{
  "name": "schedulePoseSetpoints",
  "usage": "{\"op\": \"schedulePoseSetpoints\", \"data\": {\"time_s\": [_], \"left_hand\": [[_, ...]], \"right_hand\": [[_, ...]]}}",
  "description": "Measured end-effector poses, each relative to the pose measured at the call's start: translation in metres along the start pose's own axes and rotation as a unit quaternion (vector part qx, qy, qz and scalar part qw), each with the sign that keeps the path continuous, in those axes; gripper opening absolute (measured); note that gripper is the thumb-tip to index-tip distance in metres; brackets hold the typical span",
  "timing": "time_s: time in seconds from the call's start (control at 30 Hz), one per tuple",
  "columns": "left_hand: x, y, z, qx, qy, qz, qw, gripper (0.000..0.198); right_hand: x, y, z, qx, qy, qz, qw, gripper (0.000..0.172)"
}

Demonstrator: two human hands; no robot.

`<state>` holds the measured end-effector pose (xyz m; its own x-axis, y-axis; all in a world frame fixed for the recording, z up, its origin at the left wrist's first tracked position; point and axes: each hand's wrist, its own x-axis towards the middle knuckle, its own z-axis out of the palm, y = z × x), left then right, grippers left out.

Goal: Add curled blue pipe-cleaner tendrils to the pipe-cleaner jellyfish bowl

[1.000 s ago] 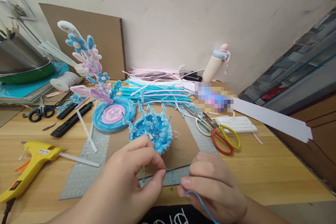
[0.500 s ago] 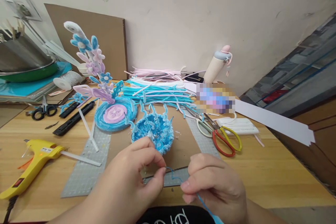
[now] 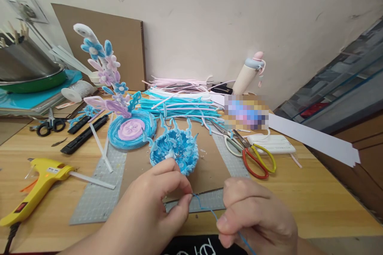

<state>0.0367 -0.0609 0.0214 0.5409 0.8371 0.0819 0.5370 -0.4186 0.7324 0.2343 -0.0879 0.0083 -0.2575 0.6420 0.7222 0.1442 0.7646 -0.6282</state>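
A thin blue strand, bent in the middle (image 3: 204, 208), runs between my two hands near the table's front edge; it looks like a stripped pipe cleaner wire or thread. My left hand (image 3: 158, 203) pinches one end between thumb and forefinger. Farther along, my right hand (image 3: 259, 215) is closed on the strand, which continues below it toward the bottom edge of the view. Just beyond my left hand sits a fuzzy blue bowl-shaped piece (image 3: 176, 151) with curly tips standing up along its rim. A blue disc with a pink centre (image 3: 131, 128) lies behind it to the left.
A yellow glue gun (image 3: 42, 185) lies at the left with a glue stick in it. Red-and-yellow scissors (image 3: 254, 159) lie right of the cardboard (image 3: 209, 167). Blue, white and pink pipe cleaners (image 3: 179, 105) are piled at the back. A flower stalk (image 3: 104, 63) rises at the left.
My right hand has moved right and slightly down, away from my left hand. More of the blue strand shows between them. My left hand has shifted slightly right, still pinching.
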Motion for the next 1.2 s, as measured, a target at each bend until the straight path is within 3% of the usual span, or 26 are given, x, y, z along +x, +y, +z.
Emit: {"op": "schedulePoseSetpoints", "data": {"time_s": [0.1, 0.23, 0.37, 0.53, 0.67, 0.83, 0.9, 1.0, 1.07, 1.2], "left_hand": [[-0.001, 0.002, 0.000, 0.004, 0.015, 0.009, 1.000, 0.014], [-0.002, 0.002, -0.001, 0.013, 0.023, 0.006, 1.000, 0.014], [-0.003, 0.001, -0.002, 0.020, 0.024, 0.000, 0.999, 0.015], [-0.001, 0.001, 0.000, 0.025, 0.002, -0.014, 1.000, 0.015], [-0.001, 0.002, -0.003, 0.020, 0.000, -0.005, 1.000, 0.014], [-0.019, -0.012, -0.017, 0.000, 0.073, 0.047, 0.996, 0.013], [-0.027, -0.028, -0.019, -0.011, 0.134, -0.003, 0.991, 0.012], [-0.032, -0.056, -0.015, -0.094, 0.240, -0.145, 0.955, 0.016], [-0.028, -0.072, -0.008, -0.177, 0.249, -0.214, 0.928, 0.029], [-0.017, -0.086, 0.005, -0.353, 0.171, -0.280, 0.876, 0.047]], "right_hand": [[0.000, 0.004, 0.002, -0.012, -0.007, -0.019, 1.000, 0.011], [-0.001, 0.011, 0.002, -0.069, -0.026, -0.040, 0.997, 0.021], [-0.002, 0.014, -0.002, -0.075, -0.059, -0.054, 0.994, 0.011], [-0.001, 0.015, -0.010, -0.114, -0.104, -0.095, 0.983, 0.026], [0.001, 0.015, -0.013, -0.118, -0.137, -0.119, 0.976, 0.024], [0.005, 0.014, -0.015, -0.138, -0.072, -0.106, 0.982, 0.017], [0.007, 0.016, -0.016, -0.152, -0.051, -0.088, 0.983, 0.012], [0.009, 0.023, -0.015, -0.152, -0.043, -0.051, 0.986, 0.016], [0.008, 0.030, -0.011, -0.145, -0.040, -0.033, 0.988, 0.020], [0.001, 0.044, -0.002, -0.147, -0.027, -0.003, 0.989, 0.024]]}}
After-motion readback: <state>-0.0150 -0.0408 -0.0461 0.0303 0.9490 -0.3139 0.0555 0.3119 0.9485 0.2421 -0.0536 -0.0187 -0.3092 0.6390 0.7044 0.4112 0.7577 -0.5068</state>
